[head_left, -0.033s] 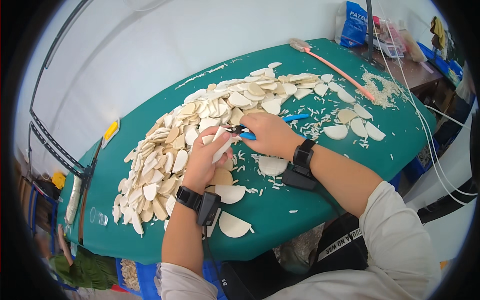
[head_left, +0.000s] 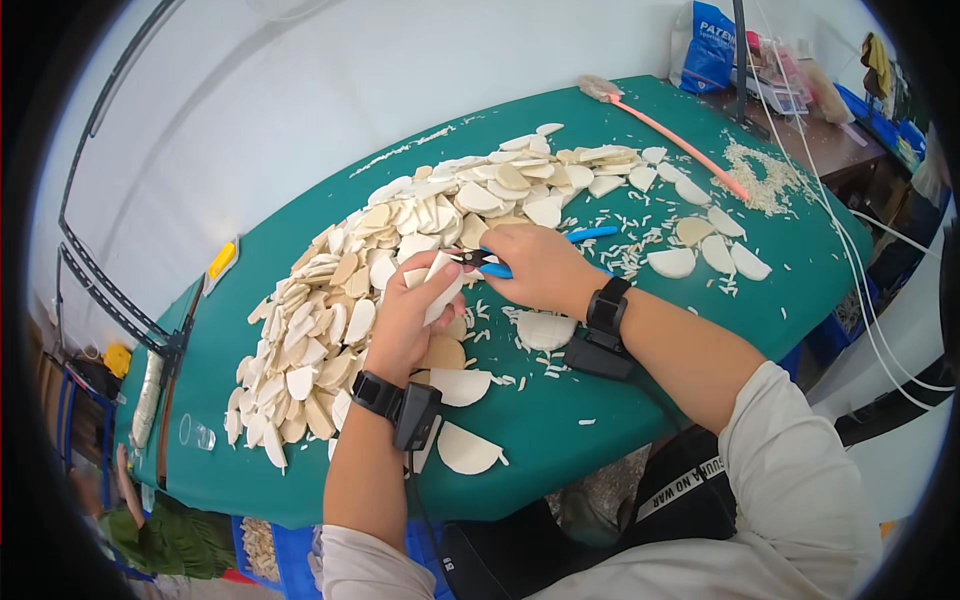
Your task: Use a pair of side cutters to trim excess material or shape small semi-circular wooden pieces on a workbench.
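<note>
My left hand [head_left: 410, 315] is closed round a folded white half-round pad [head_left: 440, 280], holding it up over the table. From the right, the dark jaws of blue-handled cutting pliers [head_left: 590, 235] meet the pad's upper edge. My right hand [head_left: 540, 265] grips their handles, and its fingers cover part of them. Whether the jaws are biting the pad is too small to tell. A large heap of white and cream half-round pads [head_left: 320, 290] spreads behind and left of my hands. Nearer me lie a loose half-round pad [head_left: 470, 450] and another white pad [head_left: 546, 331] below my right wrist.
Small white offcuts [head_left: 625, 250] litter the green tabletop [head_left: 560, 440], with a larger offcut pile [head_left: 765, 180] at right. A pink-handled duster [head_left: 680, 145] lies at the back. At left are a yellow-and-white tool [head_left: 221, 265] and a clear cup [head_left: 197, 433]. White cables [head_left: 840, 230] hang right.
</note>
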`<action>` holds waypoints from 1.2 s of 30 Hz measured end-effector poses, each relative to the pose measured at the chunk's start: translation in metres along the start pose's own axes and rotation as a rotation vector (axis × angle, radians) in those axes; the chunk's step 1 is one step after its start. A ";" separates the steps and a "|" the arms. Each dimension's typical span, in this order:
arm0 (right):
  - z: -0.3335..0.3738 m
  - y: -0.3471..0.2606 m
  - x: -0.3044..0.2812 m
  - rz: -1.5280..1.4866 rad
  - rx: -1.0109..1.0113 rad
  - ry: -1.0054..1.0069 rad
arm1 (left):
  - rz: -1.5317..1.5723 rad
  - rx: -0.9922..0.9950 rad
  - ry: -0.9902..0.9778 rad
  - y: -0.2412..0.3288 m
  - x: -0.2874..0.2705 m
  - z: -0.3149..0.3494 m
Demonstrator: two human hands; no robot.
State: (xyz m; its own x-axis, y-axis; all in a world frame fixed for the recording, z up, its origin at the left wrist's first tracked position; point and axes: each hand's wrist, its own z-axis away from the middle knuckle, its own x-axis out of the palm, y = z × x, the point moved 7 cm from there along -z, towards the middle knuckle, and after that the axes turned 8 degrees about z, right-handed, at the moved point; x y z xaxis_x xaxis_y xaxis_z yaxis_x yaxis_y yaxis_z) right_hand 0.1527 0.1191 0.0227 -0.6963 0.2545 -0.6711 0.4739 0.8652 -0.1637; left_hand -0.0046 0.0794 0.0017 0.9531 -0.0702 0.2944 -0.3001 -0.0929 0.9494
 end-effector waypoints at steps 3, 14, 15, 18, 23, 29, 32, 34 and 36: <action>0.003 0.006 0.001 0.009 0.040 -0.003 | -0.008 -0.007 -0.014 -0.003 0.003 -0.003; 0.003 0.019 0.001 0.046 0.175 -0.082 | 0.000 0.045 -0.009 -0.001 -0.001 -0.005; 0.003 0.024 0.003 0.044 0.179 -0.084 | 0.001 0.040 -0.009 -0.003 -0.004 -0.005; 0.004 0.048 -0.003 0.075 0.371 0.043 | 0.029 0.086 0.046 0.000 -0.012 -0.004; 0.006 0.061 -0.004 0.066 0.471 0.017 | 0.072 0.060 0.092 -0.004 -0.014 -0.007; 0.008 0.039 0.014 -0.031 0.201 -0.137 | 0.061 0.062 0.085 -0.006 -0.016 -0.007; 0.011 0.031 0.031 0.009 0.115 -0.345 | -0.048 0.122 0.082 0.001 -0.016 -0.003; 0.011 0.032 0.032 0.014 0.111 -0.346 | 0.069 0.075 0.078 -0.002 -0.017 -0.004; 0.012 0.034 0.031 0.019 0.109 -0.344 | -0.080 0.136 0.072 -0.004 -0.018 -0.008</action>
State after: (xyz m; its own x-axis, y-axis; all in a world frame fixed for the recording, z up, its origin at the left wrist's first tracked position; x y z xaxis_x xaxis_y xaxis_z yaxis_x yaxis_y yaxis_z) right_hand 0.1536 0.1515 -0.0120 -0.4737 0.0937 -0.8757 0.5523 0.8061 -0.2124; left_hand -0.0203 0.0887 -0.0070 0.9729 0.0139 0.2307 -0.2215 -0.2289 0.9479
